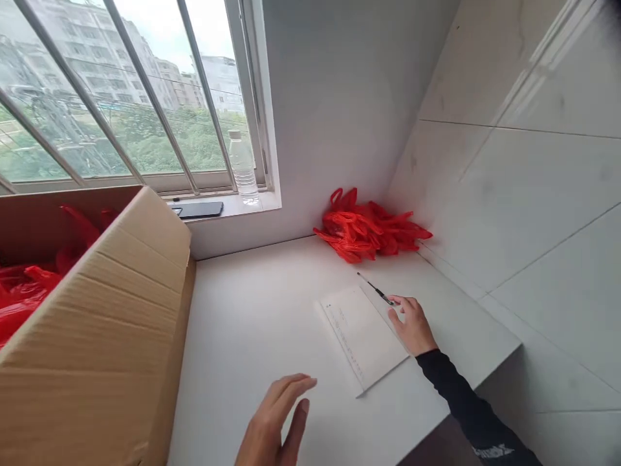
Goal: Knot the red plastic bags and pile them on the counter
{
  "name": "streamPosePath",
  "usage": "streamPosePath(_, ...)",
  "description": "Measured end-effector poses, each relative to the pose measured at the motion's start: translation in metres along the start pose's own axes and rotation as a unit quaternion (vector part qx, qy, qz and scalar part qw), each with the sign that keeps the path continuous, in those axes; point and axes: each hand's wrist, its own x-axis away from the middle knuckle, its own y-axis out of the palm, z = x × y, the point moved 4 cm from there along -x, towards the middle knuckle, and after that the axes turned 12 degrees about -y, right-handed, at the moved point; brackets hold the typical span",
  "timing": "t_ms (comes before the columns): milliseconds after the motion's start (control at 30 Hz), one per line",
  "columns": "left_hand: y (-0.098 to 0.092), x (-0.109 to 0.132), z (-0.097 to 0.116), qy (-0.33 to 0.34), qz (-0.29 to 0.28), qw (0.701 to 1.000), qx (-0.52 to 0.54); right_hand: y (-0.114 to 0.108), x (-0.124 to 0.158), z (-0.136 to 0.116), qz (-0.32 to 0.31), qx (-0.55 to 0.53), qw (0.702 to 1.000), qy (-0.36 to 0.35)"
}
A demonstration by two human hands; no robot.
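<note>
A black-and-clear pen lies slantwise on the white table, just beyond the right edge of a notebook. The notebook is open to a pale page with small handwriting along its left side. My right hand, in a black sleeve, is at the pen's near end. Its thumb and fingers are apart, with the fingertips at or very close to the pen; firm contact cannot be made out. Lower down, my left hand hovers over the table left of the notebook, thumb and fingers spread, holding nothing.
A pile of red plastic bags lies in the back corner by the walls. At left stands a cardboard box with more red bags inside. A water bottle and a dark phone rest on the barred window's sill.
</note>
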Motion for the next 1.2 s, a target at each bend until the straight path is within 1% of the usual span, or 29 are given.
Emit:
streamPosePath(67,0.039,-0.011,0.004,0.047,-0.043,0.997,-0.042,0.004,-0.002,0.017,-0.004,0.022,1.0,0.001)
streamPosePath(167,0.085,-0.015,0.01,0.117,-0.089,0.981,-0.124,0.013,-0.005,0.033,-0.009,0.039,0.999,0.004)
streamPosePath(200,0.096,-0.014,0.012,0.13,-0.102,0.974,-0.153,0.015,-0.008,0.036,-0.01,0.04,0.999,0.006)
streamPosePath(267,0.112,-0.014,0.013,0.138,-0.115,0.963,-0.202,0.018,-0.015,0.041,-0.012,0.033,0.999,0.009)
streamPosePath(333,0.119,-0.014,0.011,0.129,-0.106,0.957,-0.237,0.019,-0.022,0.043,-0.015,0.012,1.0,0.012)
streamPosePath(400,0.119,-0.013,0.004,0.108,-0.076,0.956,-0.261,0.018,-0.026,0.041,-0.02,-0.024,0.999,0.014)
streamPosePath(467,0.114,-0.01,-0.005,0.089,-0.044,0.956,-0.277,0.019,-0.024,0.034,-0.023,-0.071,0.997,0.02)
streamPosePath(533,0.109,-0.007,-0.015,0.081,-0.02,0.955,-0.285,0.021,-0.016,0.021,-0.029,-0.129,0.991,0.027)
streamPosePath(600,0.103,-0.006,-0.022,0.076,-0.003,0.955,-0.286,0.025,-0.004,0.002,-0.041,-0.196,0.979,0.032)
streamPosePath(700,0.096,-0.01,-0.025,0.065,0.026,0.964,-0.256,0.034,0.019,-0.037,-0.083,-0.297,0.951,0.022)
streamPosePath(800,0.089,-0.017,-0.02,0.038,0.077,0.981,-0.175,0.042,0.042,-0.081,-0.148,-0.371,0.917,0.0)
streamPosePath(867,0.084,-0.018,-0.018,0.007,0.106,0.988,-0.116,0.046,0.055,-0.106,-0.193,-0.419,0.887,-0.015)
streamPosePath(933,0.08,-0.014,-0.018,-0.019,0.116,0.99,-0.073,0.047,0.068,-0.124,-0.231,-0.46,0.857,-0.02)
streamPosePath(1000,0.078,-0.005,-0.019,-0.036,0.111,0.992,-0.051,0.049,0.078,-0.131,-0.258,-0.483,0.837,-0.008)
streamPosePath(1067,0.078,0.004,-0.021,-0.044,0.102,0.993,-0.038,0.056,0.086,-0.128,-0.275,-0.484,0.83,0.018)
streamPosePath(1133,0.08,0.008,-0.026,-0.047,0.112,0.993,-0.012,0.068,0.089,-0.12,-0.276,-0.484,0.83,0.038)
streamPosePath(1200,0.081,0.008,-0.032,-0.047,0.137,0.989,0.009,0.083,0.093,-0.115,-0.297,-0.491,0.818,0.048)
